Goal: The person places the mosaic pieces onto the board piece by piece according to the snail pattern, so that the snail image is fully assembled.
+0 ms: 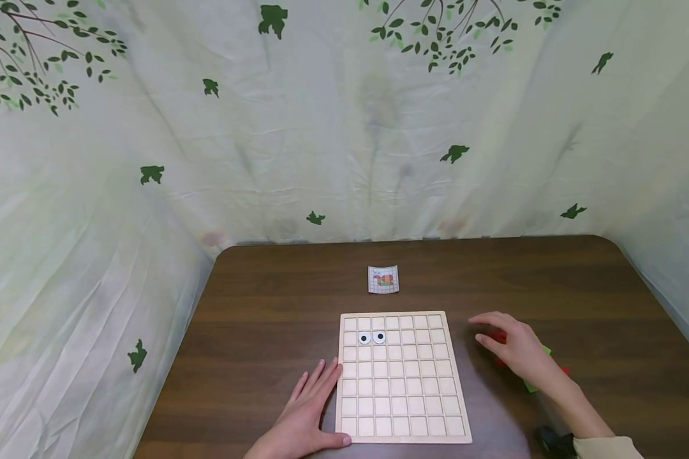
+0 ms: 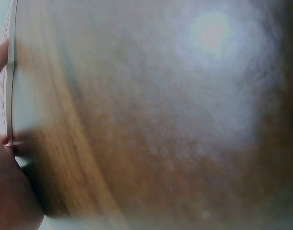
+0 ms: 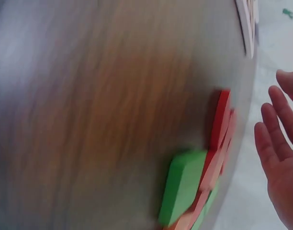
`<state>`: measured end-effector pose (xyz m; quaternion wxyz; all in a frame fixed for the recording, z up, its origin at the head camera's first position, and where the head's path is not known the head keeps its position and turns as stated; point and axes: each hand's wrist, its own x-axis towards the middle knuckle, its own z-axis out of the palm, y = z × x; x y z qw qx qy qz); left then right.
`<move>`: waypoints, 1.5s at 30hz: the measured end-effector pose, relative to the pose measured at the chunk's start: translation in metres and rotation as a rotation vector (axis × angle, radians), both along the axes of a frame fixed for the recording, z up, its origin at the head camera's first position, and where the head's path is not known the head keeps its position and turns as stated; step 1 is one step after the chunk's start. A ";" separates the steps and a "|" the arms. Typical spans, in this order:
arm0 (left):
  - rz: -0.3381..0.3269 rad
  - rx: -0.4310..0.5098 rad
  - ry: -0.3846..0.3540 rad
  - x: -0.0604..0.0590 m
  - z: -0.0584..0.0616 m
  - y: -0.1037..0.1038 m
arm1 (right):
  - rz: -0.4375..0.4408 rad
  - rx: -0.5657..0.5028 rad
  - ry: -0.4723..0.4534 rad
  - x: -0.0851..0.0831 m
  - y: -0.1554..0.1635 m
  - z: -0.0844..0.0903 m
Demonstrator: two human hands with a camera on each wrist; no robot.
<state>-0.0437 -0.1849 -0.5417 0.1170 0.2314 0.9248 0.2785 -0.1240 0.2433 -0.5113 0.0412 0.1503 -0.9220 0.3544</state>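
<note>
A pale gridded board point(image 1: 413, 405) lies on the table, with two eye tiles point(image 1: 364, 338) side by side in its second row. Along the board's left edge rests my left hand point(image 1: 304, 417), fingers extended and thumb at the lower left corner. Only part of this hand point(image 2: 15, 191) shows beside the board's edge point(image 2: 11, 81) in the left wrist view. To the board's right, my right hand point(image 1: 517, 350) hovers over red pieces point(image 1: 498, 334) and partly hides them. The right wrist view has that hand point(image 3: 285, 167) apart from a red block point(image 3: 220, 120) and a green block point(image 3: 182, 187), nothing in its fingers.
A small picture card point(image 1: 383, 288) with a coloured pattern on a grid lies beyond the board. The brown wooden table point(image 1: 275, 287) has its far edge against a pale curtain point(image 1: 321, 127) printed with leaves. A dark object point(image 1: 554, 441) is at the right wrist.
</note>
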 end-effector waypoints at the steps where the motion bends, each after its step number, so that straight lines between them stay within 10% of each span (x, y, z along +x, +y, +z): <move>1: 0.001 -0.002 -0.003 0.000 0.000 0.000 | -0.001 0.010 -0.003 0.000 0.004 0.000; 45: 0.013 0.021 -0.021 0.001 0.004 0.002 | 0.047 0.134 -0.109 -0.022 0.033 -0.011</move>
